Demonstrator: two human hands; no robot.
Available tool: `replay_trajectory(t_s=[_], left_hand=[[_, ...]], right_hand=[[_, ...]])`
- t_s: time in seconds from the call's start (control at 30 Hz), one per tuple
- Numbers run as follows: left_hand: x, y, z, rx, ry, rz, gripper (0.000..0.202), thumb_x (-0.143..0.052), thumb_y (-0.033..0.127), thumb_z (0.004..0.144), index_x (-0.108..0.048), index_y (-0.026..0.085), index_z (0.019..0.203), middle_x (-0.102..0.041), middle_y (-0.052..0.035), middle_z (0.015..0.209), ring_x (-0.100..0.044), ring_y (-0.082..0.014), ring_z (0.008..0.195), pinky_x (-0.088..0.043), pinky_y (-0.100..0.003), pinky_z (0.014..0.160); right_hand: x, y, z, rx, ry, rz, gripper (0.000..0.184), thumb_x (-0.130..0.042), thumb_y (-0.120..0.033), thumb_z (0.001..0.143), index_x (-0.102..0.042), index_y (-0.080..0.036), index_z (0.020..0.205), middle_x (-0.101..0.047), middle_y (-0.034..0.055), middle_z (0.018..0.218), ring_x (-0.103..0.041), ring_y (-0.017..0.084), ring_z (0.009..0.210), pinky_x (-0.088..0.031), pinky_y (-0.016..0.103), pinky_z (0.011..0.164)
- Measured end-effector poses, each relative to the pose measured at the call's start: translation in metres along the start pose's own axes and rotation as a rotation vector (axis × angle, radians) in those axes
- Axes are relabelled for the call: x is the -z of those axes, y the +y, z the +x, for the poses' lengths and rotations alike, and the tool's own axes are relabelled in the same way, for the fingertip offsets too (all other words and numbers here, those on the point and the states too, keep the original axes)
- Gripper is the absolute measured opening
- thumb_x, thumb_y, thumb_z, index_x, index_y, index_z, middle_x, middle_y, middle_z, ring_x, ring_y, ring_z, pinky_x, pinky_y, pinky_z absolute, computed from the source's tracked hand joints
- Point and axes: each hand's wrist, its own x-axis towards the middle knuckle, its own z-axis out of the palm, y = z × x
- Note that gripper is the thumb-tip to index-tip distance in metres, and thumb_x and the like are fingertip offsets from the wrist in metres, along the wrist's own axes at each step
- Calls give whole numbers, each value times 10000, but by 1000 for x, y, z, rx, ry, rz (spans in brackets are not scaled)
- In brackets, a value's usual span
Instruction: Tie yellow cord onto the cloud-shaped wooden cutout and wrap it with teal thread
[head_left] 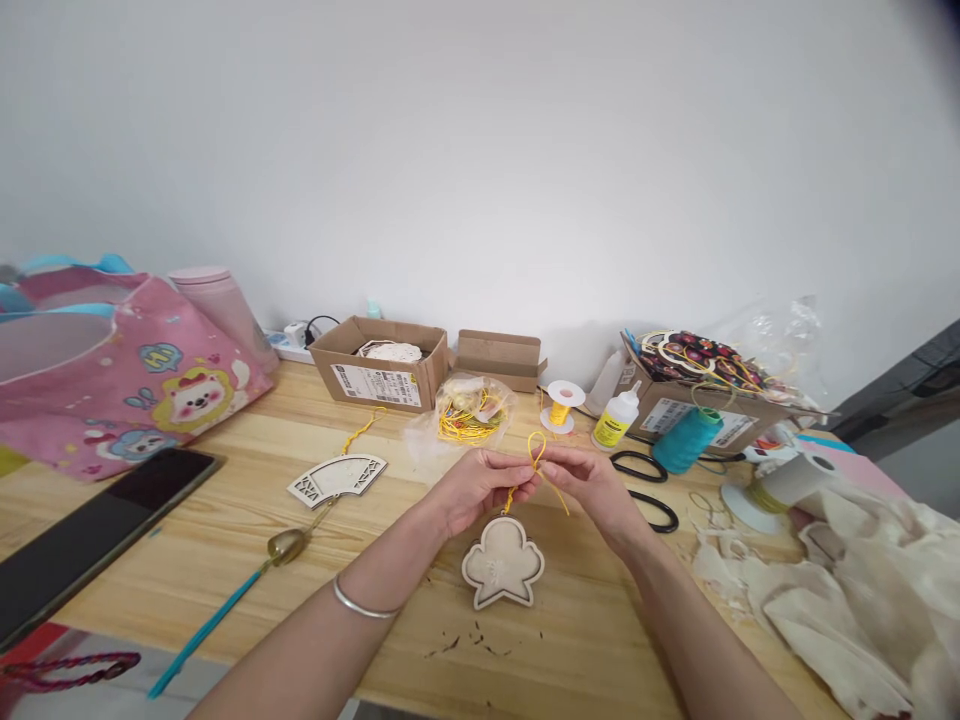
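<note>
Above the middle of the wooden tabletop (390,640), the left hand (480,490) and the right hand (592,490) are close together. The fingers (521,472) of the left hand pinch shut on a yellow cord (535,452), and the fingers (559,462) of the right hand pinch the same cord. The cord makes a small loop that stands up between the hands, and one loose end hangs down to the right. Its lower part goes down to a wooden cutout (502,563) shaped like a puffy cloud. This cutout lies flat on the tabletop at 6 o'clock from the hands, just below them. A silver bangle (366,600) sits on the left wrist.

At 10 o'clock from the hands lies a wooden fan shape (337,478) with a twisty yellow string (361,430) on it. A blue stick with a gold tip (289,547) lies at 8 o'clock. A small spool of yellow thread (559,410) stands at 12 o'clock, beside a clear bag of yellow cord (465,415). A glue bottle (616,418) and a big spool of teal thread (686,440) are at 1 and 2 o'clock. Black scissor handles (645,490) lie near the right hand. A pale cloth (847,590) is heaped at 4 o'clock.
</note>
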Motion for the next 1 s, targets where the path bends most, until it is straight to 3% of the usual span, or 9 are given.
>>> replay_trajectory(t_s=[0.13, 0.47, 0.8, 1.0], left_hand=[[-1, 2, -3, 18, -66, 49, 190, -694, 230, 596, -687, 100, 734, -623, -31, 641, -528, -61, 574, -402, -180, 583], [-1, 3, -6, 77, -149, 169, 207, -686, 232, 603, -690, 119, 776, -645, -43, 673, -541, -77, 579, -411, -208, 608], [-4, 9, -10, -1, -219, 127, 243, -643, 210, 645, -668, 136, 875, -656, -64, 780, -580, -105, 698, -420, -213, 673], [-12, 5, -8, -134, -81, 256, 304, -671, 262, 615, -658, 155, 899, -650, -40, 731, -535, -83, 625, -389, -204, 591]], right_hand=[[1, -3, -1, 43, -131, -29, 204, -672, -295, 623, -685, -224, 814, -607, 20, 899, -538, 145, 837, -409, 299, 791], [6, -3, -2, 7, -254, 33, 78, -702, -225, 584, -693, -204, 658, -539, 5, 815, -515, 101, 719, -432, 261, 686], [5, -4, -2, 44, -89, 108, 51, -695, -242, 593, -668, -199, 596, -533, -15, 742, -489, 88, 694, -390, 237, 684], [3, -4, 1, 104, -27, 45, 54, -684, -239, 600, -663, -197, 575, -513, -19, 673, -463, 91, 663, -376, 240, 656]])
